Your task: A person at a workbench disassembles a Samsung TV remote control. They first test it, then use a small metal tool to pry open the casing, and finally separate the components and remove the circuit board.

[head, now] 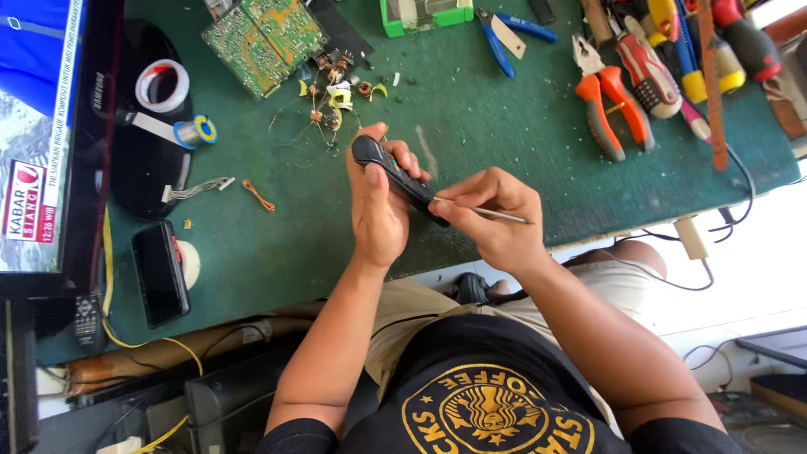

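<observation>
remote (395, 176): underside hidden by left hand (377, 210); screen (38, 126): cut off left

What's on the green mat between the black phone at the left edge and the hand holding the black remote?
In the head view, bare green mat separates the black phone from the left hand; an orange wire piece lies slightly above that stretch.

The worktop (504, 134) wears matt green felt-like cloth. Above it, the left hand (377, 210) holds a glossy black plastic remote (395, 172); the right hand (496, 219) holds a thin bare-metal tool (496, 213). Pliers (609, 105) have smooth orange plastic grips.
</observation>
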